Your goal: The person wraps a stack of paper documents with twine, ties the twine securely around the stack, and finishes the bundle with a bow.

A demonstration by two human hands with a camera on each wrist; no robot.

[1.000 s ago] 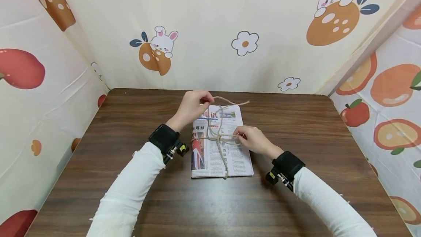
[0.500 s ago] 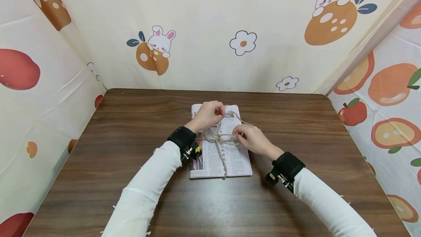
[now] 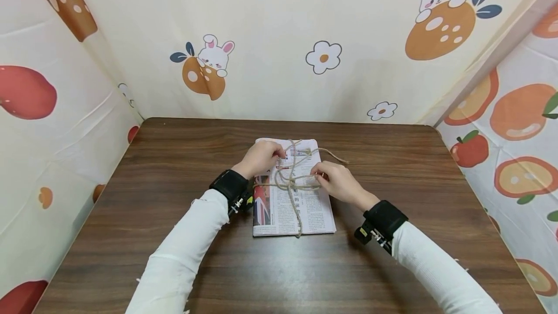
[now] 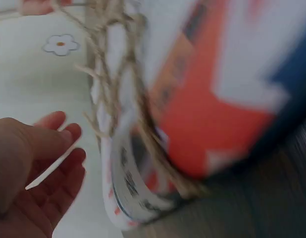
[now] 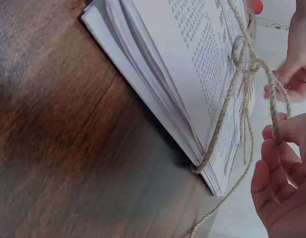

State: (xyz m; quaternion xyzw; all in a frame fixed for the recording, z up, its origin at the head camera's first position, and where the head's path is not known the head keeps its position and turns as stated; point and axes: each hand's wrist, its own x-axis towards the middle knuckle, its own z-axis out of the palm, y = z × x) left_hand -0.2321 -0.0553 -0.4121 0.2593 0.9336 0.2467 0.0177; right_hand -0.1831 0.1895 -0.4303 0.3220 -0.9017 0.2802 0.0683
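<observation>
A stack of folded newspapers [image 3: 315, 214] lies on the wooden table, with jute twine [image 3: 289, 184] crossed and knotted over its top. My right hand [image 3: 337, 182] is by the stack's right side; in the right wrist view its thumb and finger pinch a twine loop [image 5: 273, 101] rising from the knot. Over the upper left of the newspapers is my left hand [image 3: 262, 156]. The left wrist view shows that hand [image 4: 29, 163] with thumb and fingers apart and nothing between them, beside the twine strands. A loose twine end [image 3: 334, 155] trails off the stack's upper right.
The brown wooden table [image 3: 183, 236] extends around the newspapers on all sides. A pale patterned backdrop [image 3: 270, 81] stands behind it, and printed fabric walls [image 3: 523, 178] close in both sides. Both wrists wear black straps with small cameras.
My left hand came down from the stack's far edge over the newspapers, let go of the twine and drew back left. The loose end now lies further right. The right hand stayed nearly still.
</observation>
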